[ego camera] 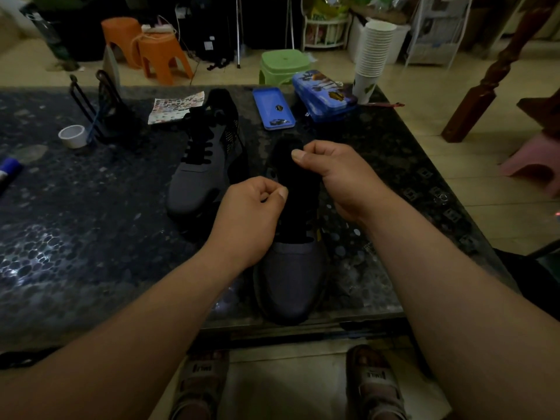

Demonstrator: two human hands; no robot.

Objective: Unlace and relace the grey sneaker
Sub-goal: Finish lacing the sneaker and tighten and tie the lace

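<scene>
Dark table [91,237]: glossy top, mottled pebble-like pattern, near edge straight.

Grey sneaker [288,283] at 6 o'clock of tabletop, toe at near edge, heel pointing to 12. Smooth matte grey toe box, rounded; black tongue [298,189] standing up, soft fabric. Lace on it not discernible, too dark.

Second sneaker [203,165] just beside at 10 o'clock, same grey knit, black flat laces threaded through, perforated side panel.

Left hand [251,216] over left side of sneaker throat, fingers curled, thumb pressed to forefinger in a pinch; what sits in the pinch cannot be told. Right hand [330,174] at tongue's right side, closed in a fist, thumb [300,156] against tongue top; whether clamped on tongue or lace unclear.

Stack of paper cups [374,56] at 1 o'clock, white, ribbed by rims. Blue tin box [324,95] beside it, rounded, printed; flat blue lid [272,107] at 12. Printed sheet [175,109] at 11, creased. Tape roll [72,136] at 10, white ring.
</scene>
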